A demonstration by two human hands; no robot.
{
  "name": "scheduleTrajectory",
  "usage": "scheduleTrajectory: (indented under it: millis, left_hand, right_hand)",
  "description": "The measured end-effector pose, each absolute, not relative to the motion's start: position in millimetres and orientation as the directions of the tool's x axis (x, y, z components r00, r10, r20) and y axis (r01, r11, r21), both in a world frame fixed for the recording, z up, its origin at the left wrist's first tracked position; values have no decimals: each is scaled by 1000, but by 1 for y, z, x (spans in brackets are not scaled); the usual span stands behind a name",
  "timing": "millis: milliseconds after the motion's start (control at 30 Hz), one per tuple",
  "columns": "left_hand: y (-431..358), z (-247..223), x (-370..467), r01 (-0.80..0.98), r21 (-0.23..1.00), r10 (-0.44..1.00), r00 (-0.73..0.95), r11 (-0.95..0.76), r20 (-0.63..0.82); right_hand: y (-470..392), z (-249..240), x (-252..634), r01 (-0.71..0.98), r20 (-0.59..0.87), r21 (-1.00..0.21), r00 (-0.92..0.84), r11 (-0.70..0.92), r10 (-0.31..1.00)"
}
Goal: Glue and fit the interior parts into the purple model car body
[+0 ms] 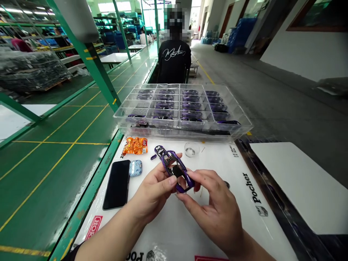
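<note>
A purple and black frame-like part (178, 172), open in its middle, is held tilted above the white worktop. My left hand (156, 185) grips its left side, with the thumb on the near edge. At its lower right end, my right hand (214, 208) has its fingertips closed on the rim. Just beyond the part lie a smaller purple and black piece (160, 150) and a tiny purple piece (153, 157). A round clear dish (191, 149) with small bits in it stands behind my hands.
A clear compartment tray (179, 125) of purple parts spans the far edge. At left lie a phone (116, 185), a patterned blue case (136, 168) and an orange packet (136, 145). A person (174, 58) sits beyond the tray. A white board (301, 185) is at right.
</note>
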State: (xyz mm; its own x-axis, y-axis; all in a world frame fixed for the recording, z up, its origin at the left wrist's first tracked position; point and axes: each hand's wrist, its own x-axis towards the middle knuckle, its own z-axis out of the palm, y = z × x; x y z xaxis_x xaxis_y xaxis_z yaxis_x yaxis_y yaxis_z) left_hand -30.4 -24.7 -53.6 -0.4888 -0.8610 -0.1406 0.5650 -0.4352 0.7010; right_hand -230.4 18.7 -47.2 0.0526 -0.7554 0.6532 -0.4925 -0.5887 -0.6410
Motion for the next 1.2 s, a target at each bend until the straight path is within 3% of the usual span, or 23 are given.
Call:
scheduleTrajectory:
  millis: [233, 467, 633, 767, 933, 1067, 1200]
  left_hand:
    - [-24, -51, -33, 568, 710, -872, -472, -416, -132]
    - [-26, -48, -30, 582, 681, -865, -477, -444, -157]
    - [-26, -50, -29, 549, 628, -791, -584, -552, -184]
    - [-27, -49, -29, 488, 551, -694, -673, -677, -256]
    - [-33, -53, -29, 396, 478, -576, -750, -784, -324]
    - [-36, -56, -28, 209, 532, -430, -839, -820, -333]
    - [-34, -56, -28, 162, 547, -420, -821, -821, -387]
  right_hand:
    - [18, -43, -231, -467, 616, -681, 52, -564, -786]
    - [19, -50, -238, -297, 435, -865, -41, -405, -899]
    - [16, -50, -242, -169, 264, -956, -124, -241, -957]
    - [13, -48, -244, -91, 174, -982, -89, -166, -981]
    - [12, -51, -244, -114, 180, -976, 48, -185, -982]
    - [13, -55, -243, -171, 247, -949, 125, -266, -961]
    - [10, -51, -242, -230, 322, -908, 148, -350, -935]
